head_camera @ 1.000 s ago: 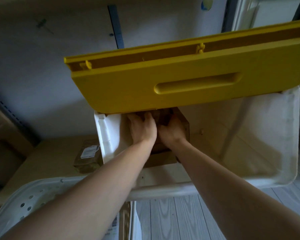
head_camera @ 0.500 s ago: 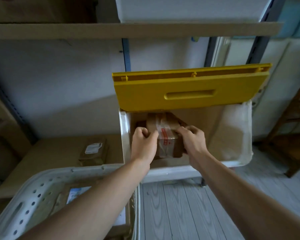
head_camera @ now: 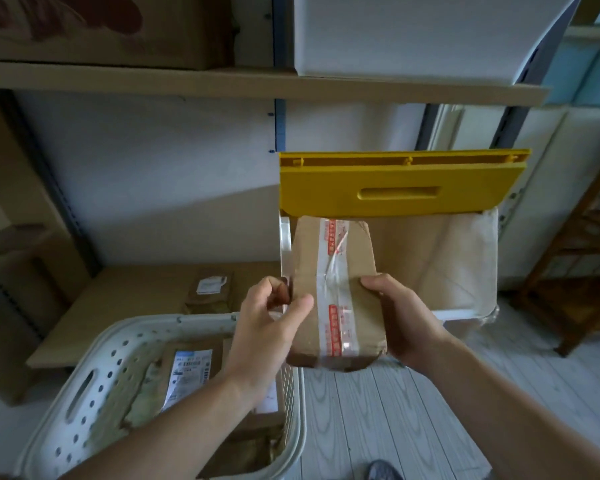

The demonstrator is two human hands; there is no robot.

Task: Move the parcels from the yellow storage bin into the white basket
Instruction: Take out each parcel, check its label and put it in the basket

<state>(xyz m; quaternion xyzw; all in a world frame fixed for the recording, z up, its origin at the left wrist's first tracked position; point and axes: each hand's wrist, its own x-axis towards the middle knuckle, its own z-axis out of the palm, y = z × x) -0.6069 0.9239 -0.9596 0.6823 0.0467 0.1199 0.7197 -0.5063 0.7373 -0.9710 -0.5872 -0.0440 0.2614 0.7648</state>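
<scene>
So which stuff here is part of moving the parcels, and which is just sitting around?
Part of the job:
taped parcel, held by left hand and right hand
yellow storage bin
white basket
labelled parcel already in the basket

Just lying about:
small package on the low shelf
cardboard box up top
wooden rack

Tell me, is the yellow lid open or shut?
Open. The yellow lid stands flipped up behind the storage bin, so you can see inside.
</scene>
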